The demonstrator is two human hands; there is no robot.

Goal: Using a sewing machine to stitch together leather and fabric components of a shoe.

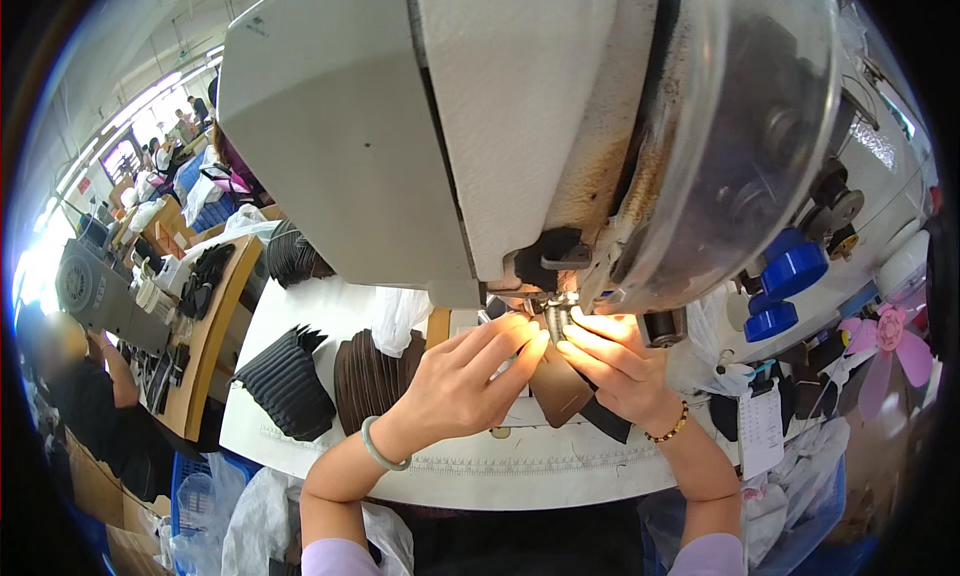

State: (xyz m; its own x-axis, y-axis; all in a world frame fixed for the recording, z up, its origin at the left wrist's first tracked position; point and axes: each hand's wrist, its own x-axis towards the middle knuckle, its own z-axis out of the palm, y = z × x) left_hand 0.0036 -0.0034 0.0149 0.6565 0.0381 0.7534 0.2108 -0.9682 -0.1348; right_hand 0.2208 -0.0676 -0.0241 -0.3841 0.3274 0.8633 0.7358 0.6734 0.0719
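On the white tabletop (pixel 480 488), a black ribbed stack (pixel 290 384) lies left of a dark-brown ribbed stack (pixel 375 379), which the left hand (pixel 462 374) could nudge if its wrist swings out; its fingers, bent nearly closed, pinch a flat, tan-brown pointed piece (pixel 558 391) at the metal presser foot (pixel 561 316), where straying fingertips might get caught; the bulky grey-white sewing machine (pixel 350 136) blocks the view behind; the right hand (pixel 622 369) curls its fingers by the piece's right edge, hold hidden, so I cannot tell; farther right is a pink plastic fan (pixel 890 334)

Sleeves (pixel 340 558) are lilac, bangle (pixel 370 444) pale, bracelet (pixel 677 428) beaded.
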